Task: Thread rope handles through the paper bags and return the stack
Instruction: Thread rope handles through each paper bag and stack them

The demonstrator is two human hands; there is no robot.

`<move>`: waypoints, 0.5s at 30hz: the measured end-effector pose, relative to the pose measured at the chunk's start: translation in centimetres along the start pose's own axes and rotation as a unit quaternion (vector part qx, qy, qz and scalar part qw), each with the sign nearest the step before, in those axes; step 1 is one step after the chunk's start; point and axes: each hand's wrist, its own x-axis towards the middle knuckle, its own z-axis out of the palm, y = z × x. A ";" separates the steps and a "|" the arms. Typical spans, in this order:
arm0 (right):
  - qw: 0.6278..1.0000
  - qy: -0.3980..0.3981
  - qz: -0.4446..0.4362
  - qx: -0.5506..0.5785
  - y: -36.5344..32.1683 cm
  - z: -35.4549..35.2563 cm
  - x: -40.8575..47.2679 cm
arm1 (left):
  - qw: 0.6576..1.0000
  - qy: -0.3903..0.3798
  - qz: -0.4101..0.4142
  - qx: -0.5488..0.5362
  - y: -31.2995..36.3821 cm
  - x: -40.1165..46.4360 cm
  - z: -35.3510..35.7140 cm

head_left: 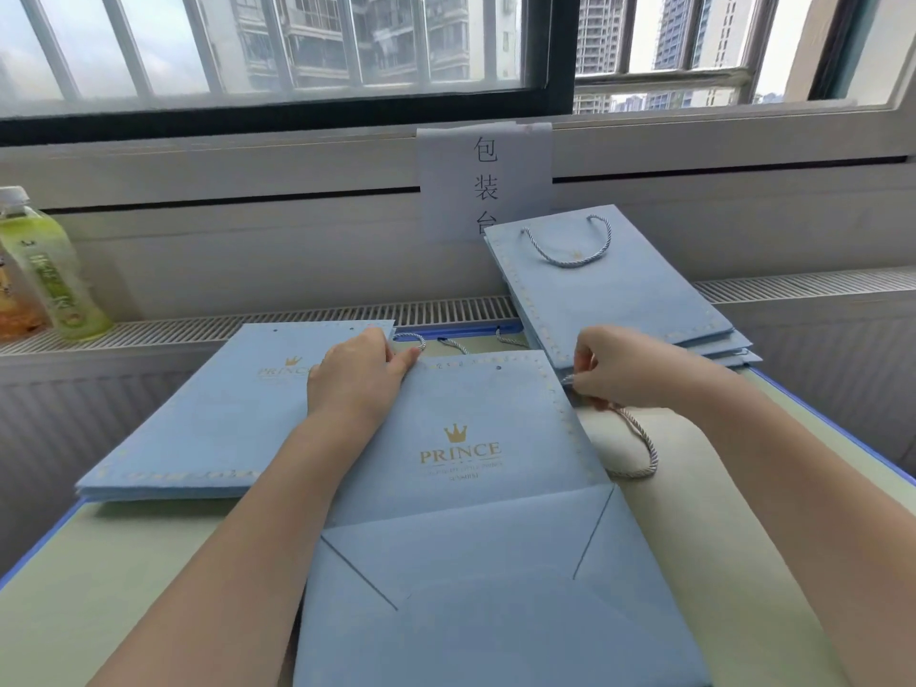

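Fingers [582, 361] of the right hand [614, 366] pinch a rope handle [639, 446]; left hand [349, 376] fingers lie relaxed, pressing the flat paper bag [471, 438] on the table [124, 562]

You've got open green table [124, 562] at near left, and a bare strip right of the flat bag [461, 488] where a loose rope [639, 448] lies. The left stack [198, 428] and the right stack [619, 290] box in the far side, with bottles [44, 270] on the ledge far left.
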 end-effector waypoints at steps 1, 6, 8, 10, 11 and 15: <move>0.995 0.055 -0.008 0.079 0.0 -0.4 0.0 | 1.000 0.012 0.003 -0.015 0.1 -0.1 0.0; 0.877 0.164 -0.129 0.434 -1.4 -1.7 -0.6 | 0.999 0.007 0.048 -0.025 1.0 -0.9 0.3; 0.819 0.113 -0.168 0.538 -1.9 -1.8 -1.2 | 0.997 -0.016 0.074 -0.009 1.8 -1.4 0.7; 0.780 0.079 -0.195 0.589 -2.4 -1.7 -1.6 | 0.994 -0.044 0.102 -0.002 2.9 -2.1 1.3; 0.773 0.077 -0.203 0.596 -2.5 -1.6 -1.7 | 0.991 -0.067 0.118 -0.012 3.4 -2.4 1.5; 0.835 0.119 -0.220 0.490 -3.0 -0.4 -1.4 | 0.964 -0.182 0.165 -0.099 4.3 -2.8 2.1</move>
